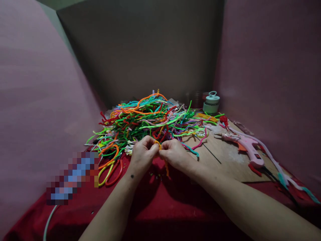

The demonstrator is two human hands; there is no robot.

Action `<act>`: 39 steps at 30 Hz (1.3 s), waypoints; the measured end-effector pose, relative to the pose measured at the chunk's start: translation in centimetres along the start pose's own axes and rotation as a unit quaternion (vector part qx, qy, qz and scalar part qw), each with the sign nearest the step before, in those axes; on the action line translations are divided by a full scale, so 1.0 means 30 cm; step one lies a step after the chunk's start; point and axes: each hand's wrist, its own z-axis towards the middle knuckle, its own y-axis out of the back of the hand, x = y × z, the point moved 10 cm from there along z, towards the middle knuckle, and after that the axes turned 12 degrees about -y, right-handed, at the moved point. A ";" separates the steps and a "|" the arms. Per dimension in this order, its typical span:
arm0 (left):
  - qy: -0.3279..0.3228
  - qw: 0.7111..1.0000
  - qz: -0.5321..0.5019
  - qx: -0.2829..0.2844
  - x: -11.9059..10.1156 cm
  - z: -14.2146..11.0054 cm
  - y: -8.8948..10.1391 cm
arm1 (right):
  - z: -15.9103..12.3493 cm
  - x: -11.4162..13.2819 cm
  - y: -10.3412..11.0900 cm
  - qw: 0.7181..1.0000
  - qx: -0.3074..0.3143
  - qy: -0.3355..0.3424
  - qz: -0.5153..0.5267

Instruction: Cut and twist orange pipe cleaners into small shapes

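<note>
Forearms (pixel 115 207) over red cloth (pixel 173 207), one yellow-orange chenille stem (pixel 167 169) in my fingertips

Past my wrists rises a wide heap of chenille stems (pixel 142 115) in many colours, mostly long and loose. Right of it, a wooden board (pixel 225 170) carries a pink glue gun (pixel 250 149), nozzle toward the heap. Behind stands a mint-lidded jar (pixel 211 106); near my left wrist lie red and yellow loops, apparently scissors handles (pixel 121 170).

My left hand (pixel 141 154) and right hand (pixel 175 152) nearly meet, thumbs and forefingers pinching the stem between them. Its top curves over at my fingertips; a short tail hangs below.

I'd judge the shaping partway: a bend is made, the tail is left to work, and the heap looks largely unshaped.

Ahead, the heap crowds my knuckles; the board's near edge runs just beyond my right forearm. My easiest room is toward me, over the cloth, where tiny scraps (pixel 157 176) lie.
</note>
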 end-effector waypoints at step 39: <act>0.139 0.949 -0.274 0.077 0.026 -0.024 -0.056 | -0.001 -0.033 -0.079 0.946 0.165 -0.044 0.277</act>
